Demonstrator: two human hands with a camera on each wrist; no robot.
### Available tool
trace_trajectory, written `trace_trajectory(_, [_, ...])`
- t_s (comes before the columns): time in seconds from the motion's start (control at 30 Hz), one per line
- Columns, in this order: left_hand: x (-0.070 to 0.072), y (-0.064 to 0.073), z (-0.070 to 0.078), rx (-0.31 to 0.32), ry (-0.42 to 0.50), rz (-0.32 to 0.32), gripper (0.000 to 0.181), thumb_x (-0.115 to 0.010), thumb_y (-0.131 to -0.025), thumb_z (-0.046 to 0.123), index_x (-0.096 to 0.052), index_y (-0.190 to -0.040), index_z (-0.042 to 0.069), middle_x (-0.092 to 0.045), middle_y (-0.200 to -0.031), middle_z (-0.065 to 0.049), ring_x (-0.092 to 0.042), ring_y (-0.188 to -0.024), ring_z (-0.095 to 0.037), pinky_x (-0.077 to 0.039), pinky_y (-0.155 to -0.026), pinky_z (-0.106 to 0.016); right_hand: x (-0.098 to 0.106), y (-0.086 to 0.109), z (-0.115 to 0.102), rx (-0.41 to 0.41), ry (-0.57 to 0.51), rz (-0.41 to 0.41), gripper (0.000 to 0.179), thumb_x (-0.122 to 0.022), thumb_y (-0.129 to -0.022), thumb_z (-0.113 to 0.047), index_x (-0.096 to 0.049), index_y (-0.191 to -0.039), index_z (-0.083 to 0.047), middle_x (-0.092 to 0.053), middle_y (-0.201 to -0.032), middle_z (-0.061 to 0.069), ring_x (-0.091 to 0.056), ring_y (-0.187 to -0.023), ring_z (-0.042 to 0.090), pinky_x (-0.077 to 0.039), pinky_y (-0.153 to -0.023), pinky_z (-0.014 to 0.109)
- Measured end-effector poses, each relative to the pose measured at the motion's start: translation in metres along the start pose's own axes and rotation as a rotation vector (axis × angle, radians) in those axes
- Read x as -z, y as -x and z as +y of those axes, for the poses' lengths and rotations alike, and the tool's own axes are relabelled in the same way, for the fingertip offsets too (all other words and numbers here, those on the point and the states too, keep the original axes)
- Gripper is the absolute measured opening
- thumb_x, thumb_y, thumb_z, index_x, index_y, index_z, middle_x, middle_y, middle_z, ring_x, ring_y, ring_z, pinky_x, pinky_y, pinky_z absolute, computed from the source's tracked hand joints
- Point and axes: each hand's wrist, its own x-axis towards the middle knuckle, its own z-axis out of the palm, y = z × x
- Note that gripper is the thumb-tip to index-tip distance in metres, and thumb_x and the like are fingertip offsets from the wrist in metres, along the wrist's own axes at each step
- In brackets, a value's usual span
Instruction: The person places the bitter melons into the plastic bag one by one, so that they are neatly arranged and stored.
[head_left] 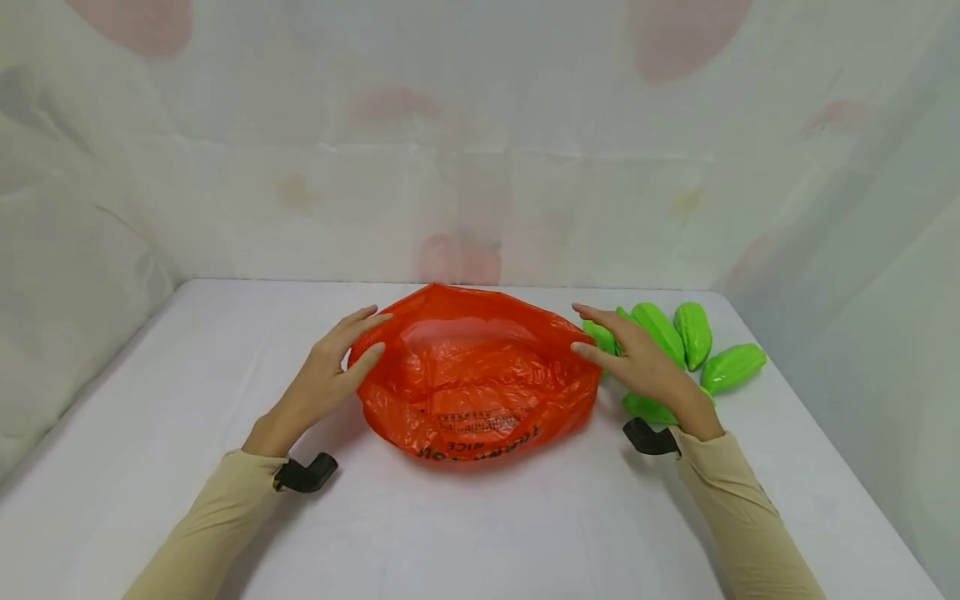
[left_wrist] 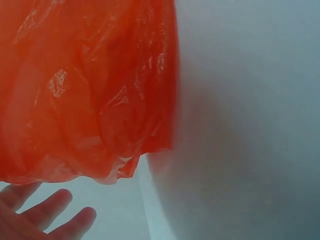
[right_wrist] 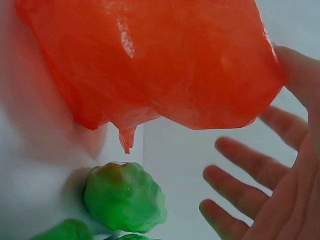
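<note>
Head view: spread-fingered left hand (head_left: 324, 372) at nine o'clock of bag (head_left: 480, 375), spread-fingered right hand (head_left: 647, 360) at three, partly hiding green objects (head_left: 693, 335).

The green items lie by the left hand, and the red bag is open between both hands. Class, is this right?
No: the head view shows the green items by the right hand, not the left hand. The red bag is indeed open between both hands.
</note>
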Motion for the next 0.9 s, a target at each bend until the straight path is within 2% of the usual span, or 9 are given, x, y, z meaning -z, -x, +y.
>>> trace_trajectory(0.27, [-0.002, 0.001, -0.003, 0.042, 0.010, -0.067, 0.031, -0.062, -0.098, 0.022, -0.065, -0.126, 0.010, -0.051, -0.144, -0.018, -0.043, -0.138, -0.040, -0.036, -0.110, -0.064, -0.004, 0.000, 0.002, 0.127, -0.073, -0.017, 0.047, -0.062, -0.098, -0.024, -0.053, -0.143, -0.013, -0.055, -0.146, 0.009, -0.048, -0.136, 0.032, -0.040, -0.110, 0.058])
trace_trajectory(0.4, [-0.003, 0.001, -0.004, 0.078, -0.009, -0.103, 0.031, -0.061, -0.098, 0.024, -0.066, -0.125, 0.009, -0.061, -0.133, -0.014, -0.052, -0.129, -0.037, -0.040, -0.108, -0.060, -0.006, 0.000, 0.004, 0.154, -0.104, -0.031, 0.034, -0.062, -0.098, -0.017, -0.063, -0.132, -0.012, -0.060, -0.138, 0.008, -0.051, -0.132, 0.031, -0.042, -0.108, 0.056])
trace_trajectory(0.5, [-0.001, 0.001, -0.003, 0.143, -0.040, -0.168, 0.037, -0.059, -0.099, 0.030, -0.063, -0.130, 0.010, -0.063, -0.132, -0.013, -0.054, -0.128, -0.036, -0.041, -0.108, -0.059, -0.007, 0.001, 0.004, 0.136, -0.100, -0.053, 0.035, -0.064, -0.097, -0.020, -0.063, -0.132, -0.014, -0.059, -0.139, 0.007, -0.050, -0.133, 0.030, -0.041, -0.109, 0.056])
trace_trajectory(0.67, [0.004, 0.002, -0.001, 0.255, -0.132, -0.279, 0.047, -0.052, -0.101, 0.043, -0.058, -0.138, 0.014, -0.059, -0.139, -0.015, -0.050, -0.133, -0.039, -0.038, -0.109, -0.061, -0.007, 0.002, 0.001, 0.076, -0.055, -0.096, 0.054, -0.067, -0.095, -0.030, -0.052, -0.143, -0.012, -0.051, -0.148, 0.010, -0.045, -0.138, 0.034, -0.038, -0.110, 0.059])
trace_trajectory(0.77, [0.010, 0.003, 0.001, 0.295, -0.166, -0.278, 0.047, -0.051, -0.100, 0.045, -0.060, -0.134, 0.014, -0.065, -0.130, -0.015, -0.057, -0.123, -0.037, -0.045, -0.103, -0.059, -0.007, 0.002, -0.001, 0.035, -0.051, -0.119, 0.062, -0.067, -0.094, -0.033, -0.045, -0.148, -0.010, -0.044, -0.153, 0.012, -0.041, -0.140, 0.035, -0.038, -0.111, 0.059])
trace_trajectory(0.9, [0.018, 0.004, 0.000, 0.331, -0.172, -0.260, 0.045, -0.051, -0.100, 0.047, -0.062, -0.125, 0.011, -0.069, -0.112, -0.013, -0.062, -0.101, -0.029, -0.053, -0.085, -0.045, -0.007, 0.003, -0.002, -0.003, -0.055, -0.129, 0.067, -0.067, -0.094, -0.035, -0.041, -0.150, -0.009, -0.040, -0.156, 0.013, -0.039, -0.142, 0.036, -0.038, -0.111, 0.059])
